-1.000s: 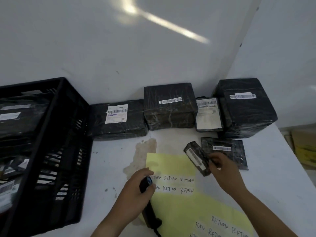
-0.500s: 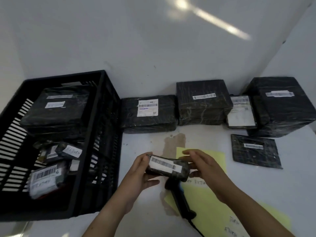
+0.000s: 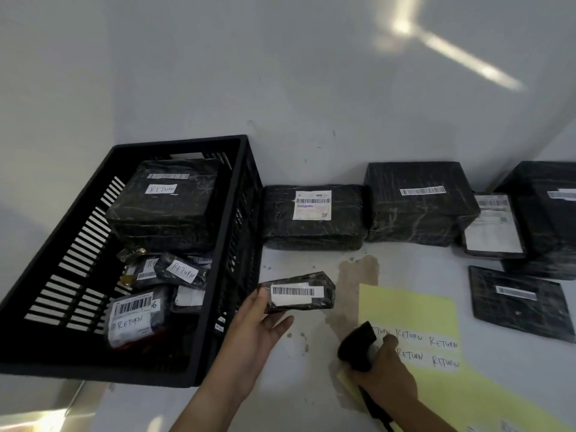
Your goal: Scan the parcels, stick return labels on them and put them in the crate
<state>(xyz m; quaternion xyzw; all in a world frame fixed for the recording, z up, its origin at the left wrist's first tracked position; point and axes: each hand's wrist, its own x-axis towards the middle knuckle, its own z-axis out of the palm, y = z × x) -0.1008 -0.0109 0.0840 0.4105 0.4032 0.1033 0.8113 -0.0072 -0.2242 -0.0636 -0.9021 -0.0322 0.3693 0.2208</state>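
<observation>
My left hand [image 3: 258, 328] holds a small black wrapped parcel [image 3: 299, 293] by its left end, barcode label facing up, just right of the black crate [image 3: 218, 353]. My right hand [image 3: 381, 366] grips the black barcode scanner [image 3: 357, 347], which sits over the yellow sheet [image 3: 405, 310] of handwritten RETURN labels [image 3: 442, 342]. Inside the crate lie several wrapped parcels marked RETURN [image 3: 162, 207].
Along the back wall stand wrapped parcels: one with a white shipping label [image 3: 311, 216], a taller box [image 3: 417, 204], a flat one [image 3: 492, 226] and a large box [image 3: 548, 213]. A flat black parcel [image 3: 520, 302] lies at the right. A brown stain [image 3: 358, 272] marks the white table.
The parcel passed from my right hand through both hands into my left alone. The scanner went from my left hand onto the sheet; my right hand now grips it. The view swung left.
</observation>
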